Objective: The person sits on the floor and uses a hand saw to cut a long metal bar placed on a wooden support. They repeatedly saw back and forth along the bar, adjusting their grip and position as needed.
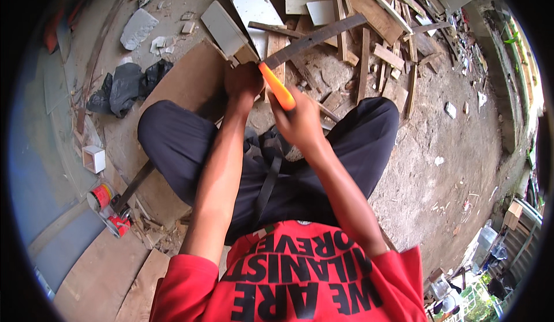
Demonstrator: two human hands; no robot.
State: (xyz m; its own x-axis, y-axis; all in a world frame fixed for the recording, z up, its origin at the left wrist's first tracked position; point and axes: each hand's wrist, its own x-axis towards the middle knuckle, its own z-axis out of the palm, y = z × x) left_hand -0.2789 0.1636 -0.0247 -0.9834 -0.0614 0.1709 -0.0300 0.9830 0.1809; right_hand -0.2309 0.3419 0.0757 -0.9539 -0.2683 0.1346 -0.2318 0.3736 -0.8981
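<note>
1. Crumpled black plastic (128,86) lies beside a flat brown wooden board (189,75).
2. Left hand (243,81): curled near the board; its hold cannot be told.
3. Right hand (300,121) grasps a bright-orange tool handle (279,89), just beside the left.

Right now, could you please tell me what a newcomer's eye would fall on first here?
Probably the bright orange handle in the right grip, just above the picture's middle. Next would likely come the red shirt with large dark lettering, at the bottom centre, and then the jumbled wood scraps on the ground toward the upper right.
</note>
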